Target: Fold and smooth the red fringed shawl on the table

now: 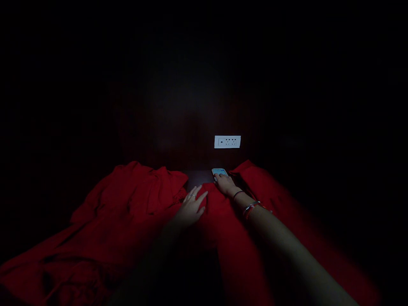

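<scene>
A smartphone (219,171) with a lit, pale blue screen is at the far side, just below the wall. My right hand (224,183) is closed on its near end, the fingers covering the lower part of the screen. Bracelets circle the right wrist. To the left, my left hand (191,208) is open with its fingers spread over the red cloth (140,191), and a ring shows on one finger. Whether its palm presses on the cloth is too dark to tell. Nothing is in the left hand.
A white socket panel (227,142) is fixed on the dark wall behind the phone. Rumpled red cloth spreads on both sides, with a strip of dark flat surface (198,177) between the folds. Everything farther out is lost in darkness.
</scene>
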A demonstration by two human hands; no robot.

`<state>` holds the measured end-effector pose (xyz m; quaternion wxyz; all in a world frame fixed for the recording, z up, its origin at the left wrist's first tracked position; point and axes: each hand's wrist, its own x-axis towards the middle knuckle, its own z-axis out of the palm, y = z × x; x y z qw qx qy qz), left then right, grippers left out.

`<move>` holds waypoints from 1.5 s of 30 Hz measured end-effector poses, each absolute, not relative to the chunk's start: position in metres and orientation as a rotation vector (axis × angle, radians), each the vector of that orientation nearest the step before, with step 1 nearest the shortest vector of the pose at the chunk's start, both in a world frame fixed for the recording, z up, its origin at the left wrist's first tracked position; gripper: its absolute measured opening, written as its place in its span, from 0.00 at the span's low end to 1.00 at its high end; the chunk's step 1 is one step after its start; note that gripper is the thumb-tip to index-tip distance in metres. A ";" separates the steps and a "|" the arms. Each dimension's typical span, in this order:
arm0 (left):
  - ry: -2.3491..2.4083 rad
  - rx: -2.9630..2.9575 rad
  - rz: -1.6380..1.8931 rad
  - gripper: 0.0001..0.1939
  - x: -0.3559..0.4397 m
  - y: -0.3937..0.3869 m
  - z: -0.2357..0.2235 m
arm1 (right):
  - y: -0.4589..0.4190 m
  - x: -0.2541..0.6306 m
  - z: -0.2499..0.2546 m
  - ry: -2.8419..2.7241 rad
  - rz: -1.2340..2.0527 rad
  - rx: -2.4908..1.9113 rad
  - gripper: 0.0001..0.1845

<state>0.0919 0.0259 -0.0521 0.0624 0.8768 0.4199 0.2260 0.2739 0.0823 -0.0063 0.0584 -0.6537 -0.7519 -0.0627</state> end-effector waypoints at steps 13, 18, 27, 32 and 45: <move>1.223 2.461 -0.019 0.55 0.098 -0.003 -0.032 | -0.071 0.315 -0.046 -2.504 0.064 -1.669 0.29; 1.242 2.474 -0.098 0.56 0.098 -0.005 -0.029 | -0.069 0.329 -0.033 -2.464 -0.038 -1.767 0.25; 1.276 2.476 -0.192 0.56 0.097 -0.003 -0.027 | -0.057 0.354 -0.031 -2.162 -0.138 -2.160 0.14; 1.378 2.396 -0.022 0.47 0.097 -0.001 -0.029 | -0.052 0.363 -0.015 -2.123 -0.042 -2.147 0.12; 1.592 2.329 -0.053 0.43 0.094 0.000 -0.027 | -0.070 0.328 -0.008 -2.258 -0.311 -1.862 0.22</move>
